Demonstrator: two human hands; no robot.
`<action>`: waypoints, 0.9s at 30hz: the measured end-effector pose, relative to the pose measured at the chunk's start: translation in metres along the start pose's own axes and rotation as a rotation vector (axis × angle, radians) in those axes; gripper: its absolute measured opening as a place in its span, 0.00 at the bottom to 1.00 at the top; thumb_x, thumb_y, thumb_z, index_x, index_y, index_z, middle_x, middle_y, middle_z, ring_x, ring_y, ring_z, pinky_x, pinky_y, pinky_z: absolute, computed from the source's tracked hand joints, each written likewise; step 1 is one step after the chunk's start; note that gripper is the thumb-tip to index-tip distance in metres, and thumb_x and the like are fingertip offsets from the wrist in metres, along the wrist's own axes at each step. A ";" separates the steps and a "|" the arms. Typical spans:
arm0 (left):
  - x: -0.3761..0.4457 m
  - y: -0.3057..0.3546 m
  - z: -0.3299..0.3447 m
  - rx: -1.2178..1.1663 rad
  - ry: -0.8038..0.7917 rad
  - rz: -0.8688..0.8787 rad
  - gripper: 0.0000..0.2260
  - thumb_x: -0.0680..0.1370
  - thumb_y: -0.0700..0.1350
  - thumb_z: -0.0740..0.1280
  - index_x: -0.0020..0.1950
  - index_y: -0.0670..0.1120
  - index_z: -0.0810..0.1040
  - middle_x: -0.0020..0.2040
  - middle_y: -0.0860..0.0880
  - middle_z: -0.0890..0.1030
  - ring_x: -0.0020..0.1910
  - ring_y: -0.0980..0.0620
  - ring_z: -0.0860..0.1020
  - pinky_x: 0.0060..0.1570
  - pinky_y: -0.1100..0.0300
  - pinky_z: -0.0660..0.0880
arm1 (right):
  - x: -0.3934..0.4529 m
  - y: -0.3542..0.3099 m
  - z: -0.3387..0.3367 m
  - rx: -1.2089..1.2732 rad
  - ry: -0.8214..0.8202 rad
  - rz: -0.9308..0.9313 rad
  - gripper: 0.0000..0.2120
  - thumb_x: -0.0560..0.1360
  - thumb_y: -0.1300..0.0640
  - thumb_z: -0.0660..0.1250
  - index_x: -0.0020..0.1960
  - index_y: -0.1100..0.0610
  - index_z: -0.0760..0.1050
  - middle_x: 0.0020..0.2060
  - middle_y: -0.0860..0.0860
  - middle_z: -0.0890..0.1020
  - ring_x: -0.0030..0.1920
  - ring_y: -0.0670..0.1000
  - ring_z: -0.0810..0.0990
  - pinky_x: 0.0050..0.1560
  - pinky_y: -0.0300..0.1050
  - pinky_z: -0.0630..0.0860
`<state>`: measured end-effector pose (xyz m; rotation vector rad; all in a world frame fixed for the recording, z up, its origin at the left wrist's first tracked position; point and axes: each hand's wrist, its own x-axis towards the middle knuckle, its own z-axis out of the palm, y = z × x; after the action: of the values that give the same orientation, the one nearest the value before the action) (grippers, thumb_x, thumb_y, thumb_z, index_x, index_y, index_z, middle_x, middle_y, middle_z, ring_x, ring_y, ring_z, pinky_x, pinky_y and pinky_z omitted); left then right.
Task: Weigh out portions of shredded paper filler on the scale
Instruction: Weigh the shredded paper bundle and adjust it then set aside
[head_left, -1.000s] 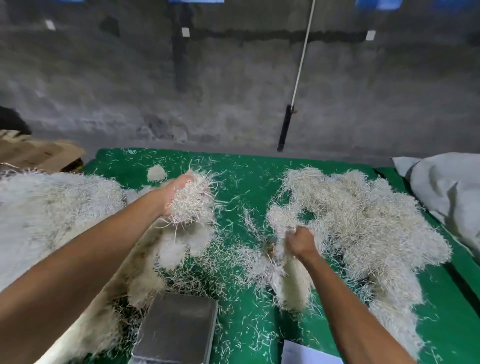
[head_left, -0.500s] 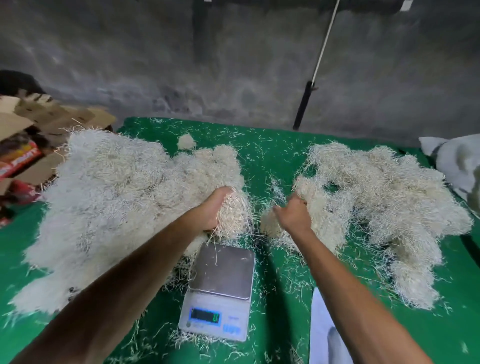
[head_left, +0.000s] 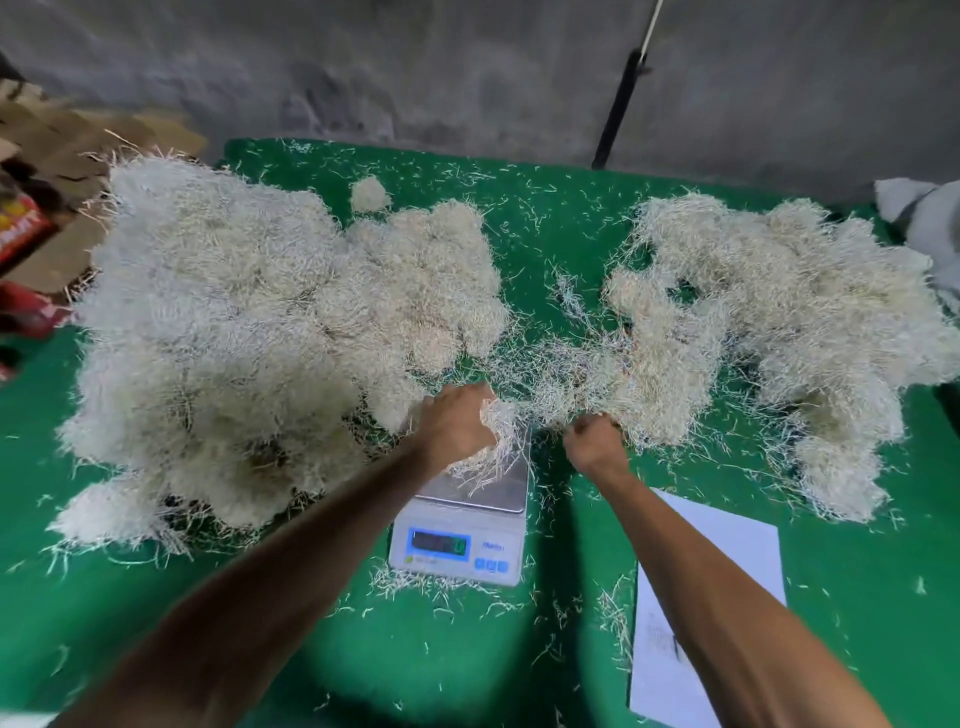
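A: What is the left hand (head_left: 457, 426) doing?

B: Its grip is clamped on a clump of shredded paper (head_left: 501, 441), at the centre of the frame, over the steel platform of the scale (head_left: 460, 530). Loose strands trail from the clump down onto the platform.

A: And the right hand (head_left: 595, 441)?

B: Just right of the scale, fingers curled, at the lower left edge of the right pile (head_left: 769, 332). Strands lie against the knuckles, but I cannot tell whether the grip is on any of them.

A: Where is the rest of the filler?

B: The left pile (head_left: 249, 338) fills the left half of the green surface (head_left: 467, 654) and reaches the scale's left side. The right pile spreads across the upper right. A thin band of strands joins the two above the scale, and stray shreds litter the green all over.

A: Can you read the scale?

B: Its display is lit, at lower centre, but too blurred to read.

A: Anything else?

B: A white sheet of paper (head_left: 727, 551) lies at lower right, partly under the right forearm. Cardboard boxes (head_left: 47, 208) sit at the upper left edge.
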<state>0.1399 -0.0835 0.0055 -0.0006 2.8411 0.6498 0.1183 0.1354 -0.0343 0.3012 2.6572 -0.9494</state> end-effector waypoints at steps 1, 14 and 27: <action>0.001 0.000 -0.003 0.051 0.015 0.026 0.32 0.71 0.49 0.75 0.74 0.51 0.69 0.70 0.48 0.74 0.69 0.47 0.69 0.69 0.42 0.61 | -0.001 0.000 0.004 -0.012 -0.044 0.000 0.11 0.85 0.57 0.62 0.56 0.62 0.80 0.42 0.57 0.83 0.33 0.50 0.79 0.32 0.41 0.75; 0.008 0.008 -0.045 -0.173 -0.220 0.111 0.28 0.74 0.29 0.67 0.72 0.46 0.72 0.69 0.40 0.73 0.41 0.54 0.79 0.25 0.74 0.69 | 0.019 0.011 0.012 -0.038 -0.104 0.000 0.13 0.82 0.63 0.64 0.66 0.60 0.77 0.55 0.55 0.82 0.36 0.45 0.76 0.31 0.36 0.71; -0.004 -0.051 -0.016 -0.396 0.084 -0.028 0.06 0.82 0.40 0.65 0.51 0.41 0.82 0.46 0.46 0.84 0.46 0.48 0.83 0.49 0.54 0.81 | 0.090 0.001 0.034 -0.599 -0.179 -0.280 0.25 0.80 0.64 0.66 0.75 0.53 0.68 0.77 0.56 0.63 0.70 0.62 0.73 0.68 0.62 0.76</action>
<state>0.1427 -0.1363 -0.0018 -0.1362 2.7323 1.2179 0.0418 0.1234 -0.0913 -0.2832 2.6984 -0.1942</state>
